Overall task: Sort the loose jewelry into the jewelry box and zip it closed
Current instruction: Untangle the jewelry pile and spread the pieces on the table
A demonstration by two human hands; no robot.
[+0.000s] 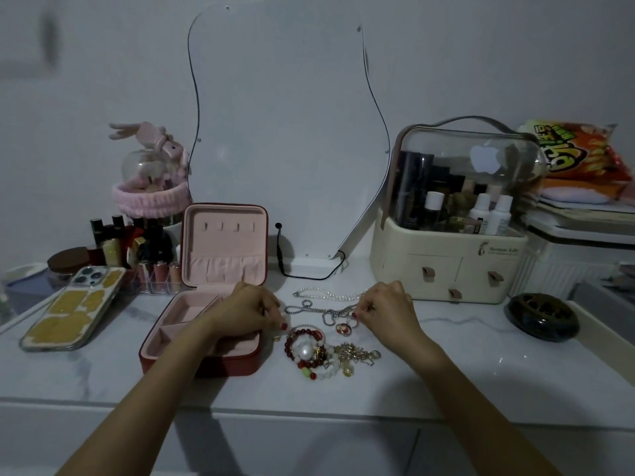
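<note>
The red jewelry box (202, 338) sits open on the marble tabletop (446, 372), its pink-lined lid standing upright at the back and its compartments looking bare of jewelry. Just to its right lies the loose heap: a pearl strand (330, 294) farthest back, a silver chain (319, 309) running left to right in front of it, a red bead bracelet (304, 348) and a tangle of gold charms (355, 355) nearest the person.

The left hand (245, 312) hangs over the box's right edge, fingers curled with the tips pressed together near the bracelet (whether they pinch something small there, I cannot tell). The right hand (385, 309) is down at the chain's right end, fingertips pinching at the chain or a ring beside it.

So the key relation: the box lies left of the pile, and the chain's long axis points straight toward it. The left hand is nearer the box, and sorting looks barely begun; the zip comes last.

Around it all: a phone (74, 305), a wavy mirror (285, 132), and a cosmetics organizer (453, 218).
</note>
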